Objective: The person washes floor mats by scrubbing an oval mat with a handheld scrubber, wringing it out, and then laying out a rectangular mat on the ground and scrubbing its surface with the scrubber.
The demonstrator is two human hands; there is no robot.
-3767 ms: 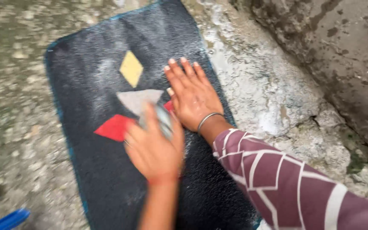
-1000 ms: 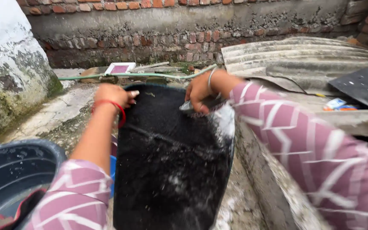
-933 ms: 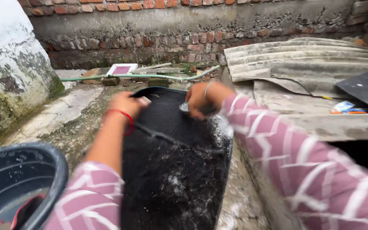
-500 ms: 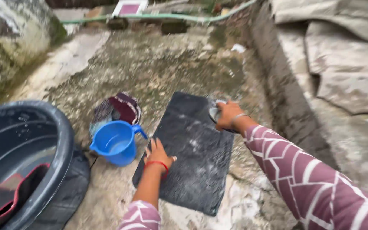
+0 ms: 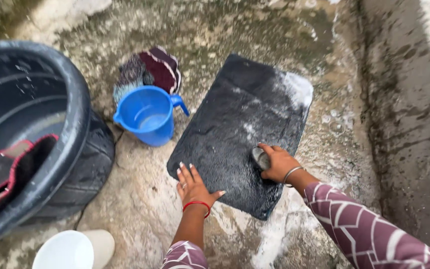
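A black mat (image 5: pixel 240 124) lies flat on the wet concrete floor, plain side up, with white soap foam at its far right corner. My left hand (image 5: pixel 193 184) rests flat with fingers spread on the mat's near left corner; a red thread is on that wrist. My right hand (image 5: pixel 277 163), with a metal bangle, is closed around a small grey scrubbing brush (image 5: pixel 260 158) pressed on the mat's near right part.
A blue plastic jug (image 5: pixel 148 114) stands left of the mat, with a bundle of dark cloth (image 5: pixel 150 69) behind it. A big black tub (image 5: pixel 23 129) holding a red-edged mat is at the left. A white container (image 5: pixel 73 249) sits bottom left. A concrete ledge (image 5: pixel 409 99) runs along the right.
The mat was held up by both hands, then laid flat with its plain side up. My right hand moved the brush from the far corner to the near right part.
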